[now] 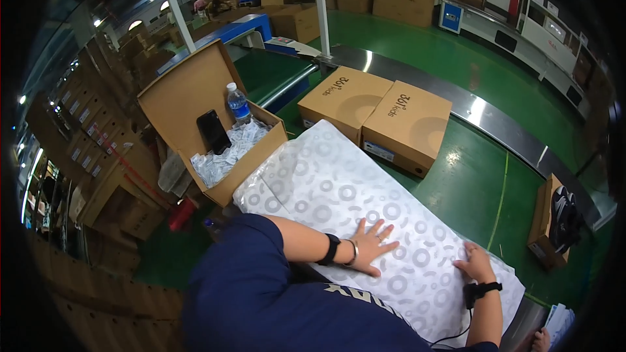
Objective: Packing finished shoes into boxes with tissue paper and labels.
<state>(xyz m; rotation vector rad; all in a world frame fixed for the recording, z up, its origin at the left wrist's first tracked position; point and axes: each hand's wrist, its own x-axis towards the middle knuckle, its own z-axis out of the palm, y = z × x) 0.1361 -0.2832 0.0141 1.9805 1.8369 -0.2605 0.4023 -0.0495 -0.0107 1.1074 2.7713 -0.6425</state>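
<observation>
Hands: left hand flat, right hand resting, both released on ring-printed white paper | two tan boxes beyond

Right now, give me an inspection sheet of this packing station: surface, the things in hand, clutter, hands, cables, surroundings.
Surface: green conveyor belt, mostly bare to the right.
Things in hand: stack of white tissue paper printed with grey rings, lying flat.
Clutter: two closed cardboard boxes side by side behind the paper; open carton on the left holding small white packets, a water bottle and a black phone; an open box with dark shoes at right.
Hands: left hand flat on the paper, fingers spread; right hand resting at the paper's near edge.
Cables: thin black lead from the right wristband.
Surroundings: green floor, stacked cartons, shelving on the left.
</observation>
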